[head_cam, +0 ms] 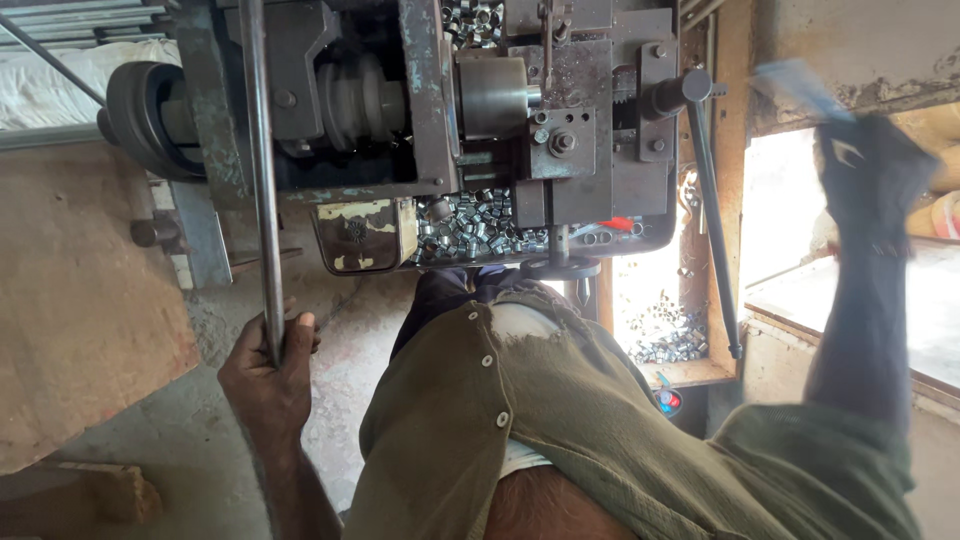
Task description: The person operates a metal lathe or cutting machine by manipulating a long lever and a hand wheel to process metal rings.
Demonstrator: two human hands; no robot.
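Observation:
My left hand [265,375] is closed around the lower end of a long grey metal rod [258,150] that runs up across the front of a worn metal machine [400,120]. My right hand [872,175], dark and blurred by motion, is raised at the upper right, away from the machine. A pale blue flat thing [800,88] shows at its fingertips, too smeared to tell whether it is held. My olive buttoned shirt [560,420] fills the lower middle of the view.
The machine has a steel cylinder [495,95], a belt pulley [145,115] and a tray of several small metal rings [480,230]. A long dark lever [715,220] hangs at its right. More rings lie piled on a wooden ledge [670,340]. A wooden board [80,300] leans at the left.

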